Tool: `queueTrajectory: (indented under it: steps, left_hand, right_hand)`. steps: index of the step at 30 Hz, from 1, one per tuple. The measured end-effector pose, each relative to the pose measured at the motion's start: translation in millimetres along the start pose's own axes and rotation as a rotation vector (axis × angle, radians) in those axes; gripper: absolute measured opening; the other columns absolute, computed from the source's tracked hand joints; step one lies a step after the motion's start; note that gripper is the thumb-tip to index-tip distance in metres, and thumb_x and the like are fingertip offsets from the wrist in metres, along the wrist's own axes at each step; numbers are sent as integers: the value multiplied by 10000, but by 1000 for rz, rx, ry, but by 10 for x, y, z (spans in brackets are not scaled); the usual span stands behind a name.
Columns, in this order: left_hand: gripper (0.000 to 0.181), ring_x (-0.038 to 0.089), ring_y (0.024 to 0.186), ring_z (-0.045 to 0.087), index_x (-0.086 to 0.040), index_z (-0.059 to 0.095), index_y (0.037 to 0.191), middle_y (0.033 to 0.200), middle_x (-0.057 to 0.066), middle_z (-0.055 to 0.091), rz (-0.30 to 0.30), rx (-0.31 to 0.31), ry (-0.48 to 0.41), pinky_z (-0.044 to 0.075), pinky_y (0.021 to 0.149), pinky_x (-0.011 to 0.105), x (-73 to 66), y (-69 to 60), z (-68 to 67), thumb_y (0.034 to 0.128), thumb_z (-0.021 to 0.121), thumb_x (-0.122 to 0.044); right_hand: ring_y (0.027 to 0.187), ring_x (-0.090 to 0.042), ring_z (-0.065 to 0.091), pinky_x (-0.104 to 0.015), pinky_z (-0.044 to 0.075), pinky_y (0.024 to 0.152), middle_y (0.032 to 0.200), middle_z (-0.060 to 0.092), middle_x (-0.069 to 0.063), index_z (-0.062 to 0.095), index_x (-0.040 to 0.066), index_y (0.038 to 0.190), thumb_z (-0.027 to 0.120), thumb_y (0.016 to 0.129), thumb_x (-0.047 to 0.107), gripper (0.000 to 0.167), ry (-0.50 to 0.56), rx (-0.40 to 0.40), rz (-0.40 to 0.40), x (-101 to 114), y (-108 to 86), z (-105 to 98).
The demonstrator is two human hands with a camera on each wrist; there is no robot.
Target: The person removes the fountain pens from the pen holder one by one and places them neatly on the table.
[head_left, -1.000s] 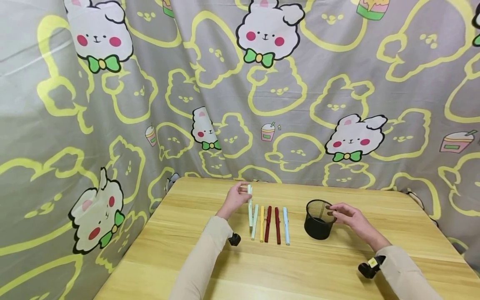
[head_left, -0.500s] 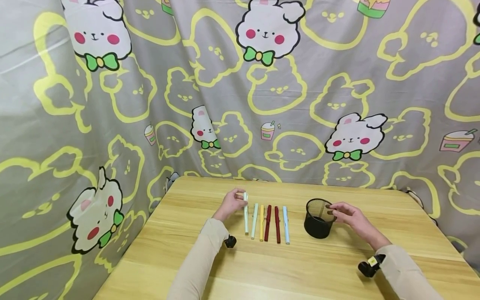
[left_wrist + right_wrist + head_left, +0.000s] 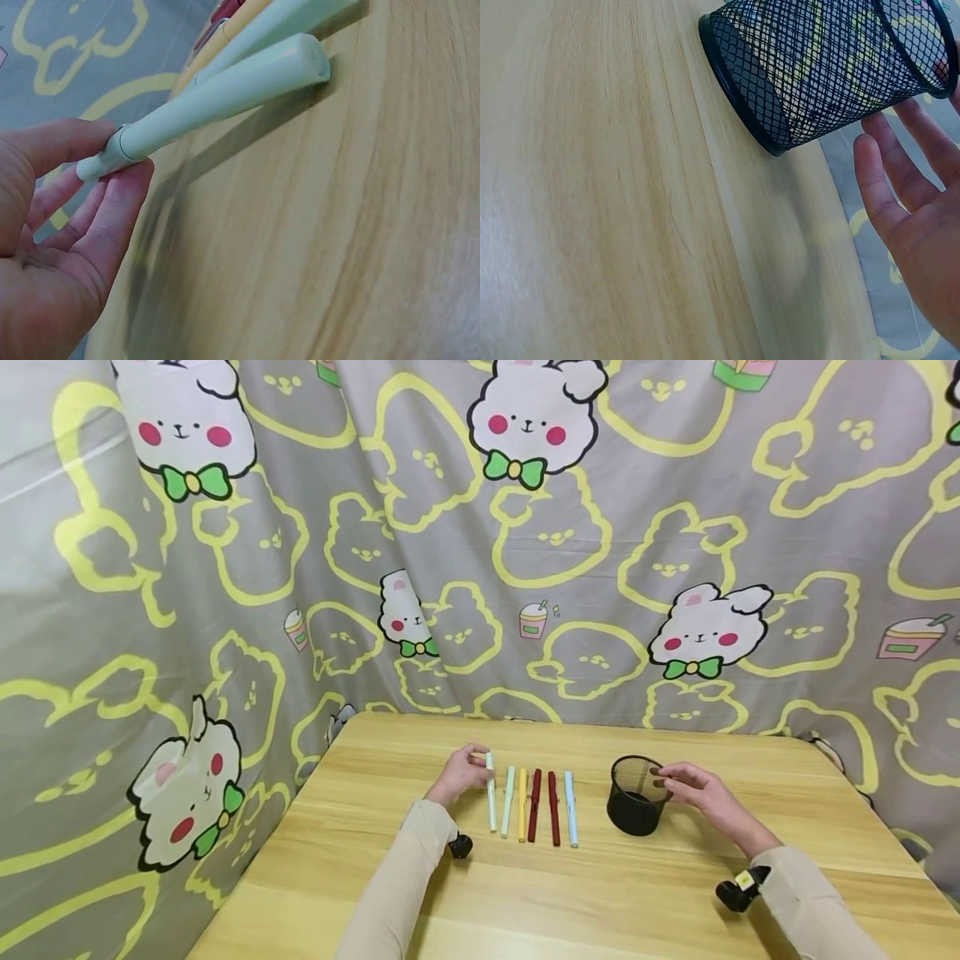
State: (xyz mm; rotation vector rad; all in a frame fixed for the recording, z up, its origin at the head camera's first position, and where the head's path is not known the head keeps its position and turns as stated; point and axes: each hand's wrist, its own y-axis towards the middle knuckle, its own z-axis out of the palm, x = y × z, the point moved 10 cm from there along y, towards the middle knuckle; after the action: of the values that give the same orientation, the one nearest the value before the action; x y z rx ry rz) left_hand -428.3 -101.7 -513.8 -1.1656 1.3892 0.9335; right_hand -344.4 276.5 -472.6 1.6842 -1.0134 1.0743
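Observation:
My left hand (image 3: 459,775) pinches a pale green pen (image 3: 217,97) near its upper end, between thumb and fingers. It is the leftmost of a row. Whether its lower end touches the table, I cannot tell. Beside it lie a second pale green pen (image 3: 508,803), a yellow pen (image 3: 522,806), two dark red pens (image 3: 535,806) and a light blue pen (image 3: 572,810). To the right stands a black mesh pen holder (image 3: 634,810). My right hand (image 3: 705,793) touches its right side near the rim with relaxed fingers, their tips showing dark through the mesh.
The wooden table (image 3: 555,902) carries everything. A grey curtain (image 3: 577,568) with cartoon rabbits hangs behind it and along its left side. A small black device (image 3: 460,846) sits at the left wrist, and another (image 3: 738,893) at the right.
My left hand has carried the pale green pen slightly left and lowered it, to the left end of the row. My right hand has stayed at the pen holder.

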Motion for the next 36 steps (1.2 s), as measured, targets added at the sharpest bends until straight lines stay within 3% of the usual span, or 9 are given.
queueTrajectory:
  steps: [6,12,22,36]
  left_hand:
    - [467,240,766,628,69,509,1224,947,163,591,41,11,57,557,681,338,-27,-32,24,797,696,46]
    - [475,226,804,623,47,524,1240,983,153,627,1,1,159,526,672,312,19,-10,12,803,704,11]
    - [441,179,767,612,8,562,1191,934,89,626,-21,1,230,445,627,270,48,8,11,786,734,-35]
    - [440,186,815,567,-7,578,1181,946,70,591,-20,49,402,480,632,285,-13,34,109,781,749,-73]
  right_hand:
    - [978,-77,600,-251,525,779,1133,637,23,474,-156,1196,530,968,69,325,-4,3,-5,3,0,-1]
    - [977,-67,594,-252,523,789,1134,634,22,477,-150,1201,534,967,76,330,-9,-3,5,9,11,-4]
    - [989,-72,592,-237,518,787,1138,633,16,484,-140,1201,528,971,79,320,-7,0,6,-6,2,-4]
    - [986,-105,603,-233,518,781,1134,641,15,477,-151,1198,531,970,86,333,-10,-3,6,-13,5,-16]
